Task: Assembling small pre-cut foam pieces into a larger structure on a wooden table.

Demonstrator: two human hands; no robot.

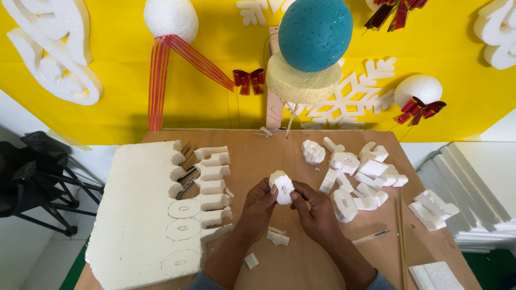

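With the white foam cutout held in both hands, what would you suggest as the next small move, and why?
Probably push the centre plug out with a thumb. The left hand and right hand pinch the foam cutout above the table, and its middle slot looks not yet cleared, unlike some of the finished pieces piled to the right.

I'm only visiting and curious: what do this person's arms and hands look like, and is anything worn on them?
Both hands are bare: no gloves on the left hand or the right hand, and I can see no rings or watch. The forearms are bare too. Grey-blue sleeves show only at the bottom edge, near the elbows.
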